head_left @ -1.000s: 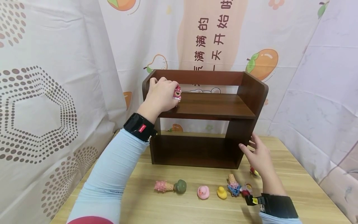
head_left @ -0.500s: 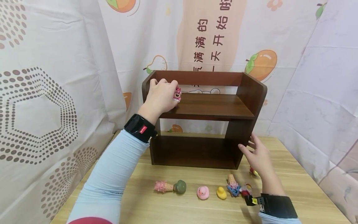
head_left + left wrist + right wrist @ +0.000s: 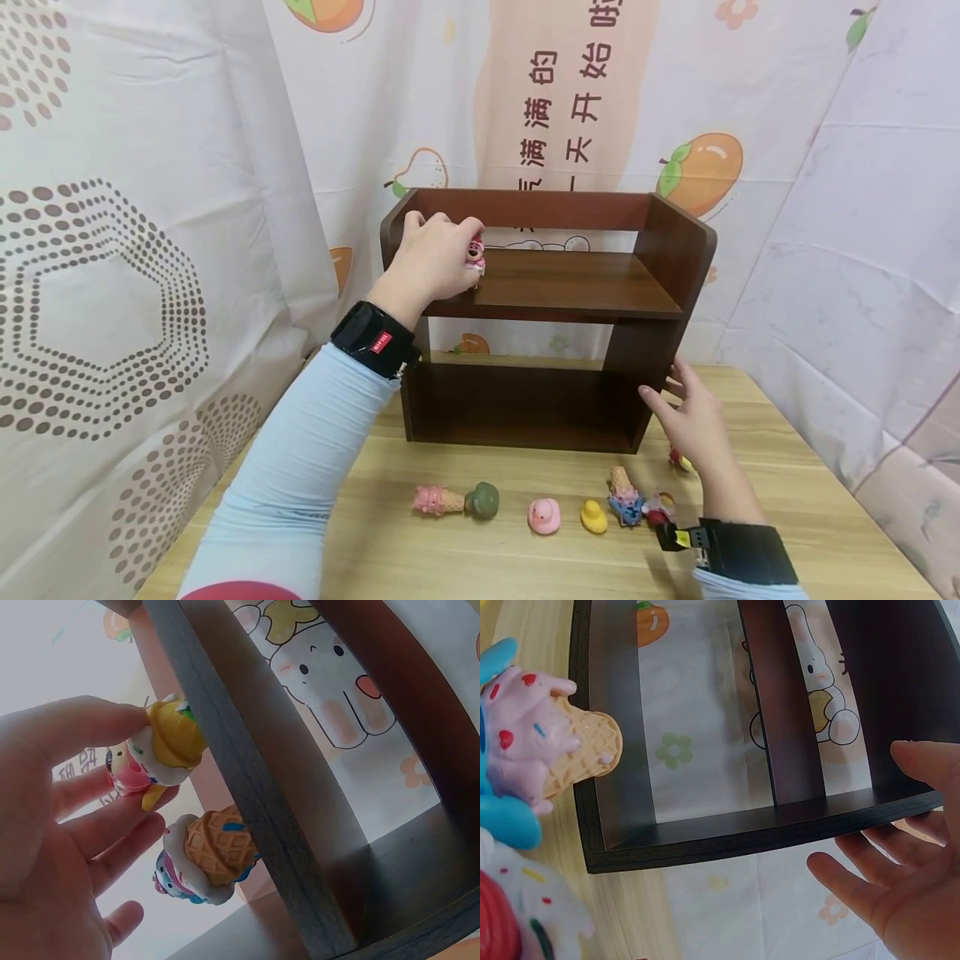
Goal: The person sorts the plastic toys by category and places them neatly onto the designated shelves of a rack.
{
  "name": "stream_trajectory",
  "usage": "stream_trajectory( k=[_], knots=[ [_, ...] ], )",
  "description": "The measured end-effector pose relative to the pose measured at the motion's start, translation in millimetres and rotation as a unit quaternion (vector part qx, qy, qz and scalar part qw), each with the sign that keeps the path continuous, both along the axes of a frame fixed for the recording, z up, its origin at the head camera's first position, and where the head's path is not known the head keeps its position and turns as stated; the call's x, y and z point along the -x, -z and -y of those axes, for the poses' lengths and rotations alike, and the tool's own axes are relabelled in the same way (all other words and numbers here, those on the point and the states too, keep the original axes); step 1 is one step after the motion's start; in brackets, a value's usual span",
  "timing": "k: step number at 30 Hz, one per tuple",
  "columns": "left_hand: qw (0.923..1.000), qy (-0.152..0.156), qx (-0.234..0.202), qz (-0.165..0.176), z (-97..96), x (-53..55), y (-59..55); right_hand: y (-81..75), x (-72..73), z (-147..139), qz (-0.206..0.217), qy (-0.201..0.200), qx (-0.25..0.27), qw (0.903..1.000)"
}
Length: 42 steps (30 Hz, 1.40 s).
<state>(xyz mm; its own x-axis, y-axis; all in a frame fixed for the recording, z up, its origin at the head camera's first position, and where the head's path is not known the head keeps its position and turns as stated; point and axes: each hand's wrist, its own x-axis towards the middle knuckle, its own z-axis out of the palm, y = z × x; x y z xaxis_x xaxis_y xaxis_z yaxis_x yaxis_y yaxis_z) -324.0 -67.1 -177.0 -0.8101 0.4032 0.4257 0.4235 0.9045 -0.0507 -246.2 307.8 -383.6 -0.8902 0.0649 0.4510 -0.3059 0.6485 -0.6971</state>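
My left hand (image 3: 433, 258) pinches a small pink bear figurine (image 3: 476, 252) at the left of the dark brown shelf's upper board. In the left wrist view, thumb and fingers hold this bear figurine (image 3: 159, 750), which has a yellow cone-shaped part. Beside it stands a blue-and-white ice-cream figurine (image 3: 214, 855) with a waffle cone; the hand hides it in the head view. My right hand (image 3: 693, 417) rests at the right side panel of the shelf (image 3: 555, 312), thumb near the front edge. Its fingers (image 3: 855, 889) are spread and loosely extended along the panel's outer side.
On the wooden table (image 3: 525, 575) before the shelf lie a pink cone figurine (image 3: 438, 499), a green-topped piece (image 3: 483, 500), a pink duck (image 3: 544, 516), a yellow duck (image 3: 594, 517) and a blue-and-pink cone figurine (image 3: 626, 500). A red-and-white figurine (image 3: 660, 507) lies near the right wrist.
The fingers of my left hand have shifted very slightly around the bear figurine, which stays at about the same place. The right hand and the shelf look unmoved.
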Motion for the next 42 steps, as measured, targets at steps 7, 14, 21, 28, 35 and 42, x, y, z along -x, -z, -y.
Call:
stream_trajectory(
  k=[7,14,21,28,35,42],
  knots=[
    [0.9995,-0.006,0.03,-0.01,-1.2,-0.8,-3.9,0.4,0.1,-1.3,0.003,0.0,0.002,1.0],
    [0.9994,-0.008,0.03,-0.013,-0.3,-0.8,-3.6,1.1,0.4,-1.8,0.003,0.003,-0.003,1.0],
    [0.9993,-0.008,0.031,-0.019,0.5,1.3,-2.9,0.4,0.9,-1.9,0.005,0.001,0.004,1.0],
    [0.9992,-0.01,0.034,-0.016,0.3,2.8,-2.4,0.7,0.6,-1.8,0.003,0.001,0.005,1.0],
    [0.9992,-0.012,0.035,-0.016,0.1,2.2,-2.6,0.5,0.5,-1.4,0.003,0.0,0.008,1.0],
    [0.9992,-0.011,0.035,-0.017,0.1,1.8,-1.7,0.0,0.2,-1.0,0.002,-0.002,0.007,1.0]
  ],
)
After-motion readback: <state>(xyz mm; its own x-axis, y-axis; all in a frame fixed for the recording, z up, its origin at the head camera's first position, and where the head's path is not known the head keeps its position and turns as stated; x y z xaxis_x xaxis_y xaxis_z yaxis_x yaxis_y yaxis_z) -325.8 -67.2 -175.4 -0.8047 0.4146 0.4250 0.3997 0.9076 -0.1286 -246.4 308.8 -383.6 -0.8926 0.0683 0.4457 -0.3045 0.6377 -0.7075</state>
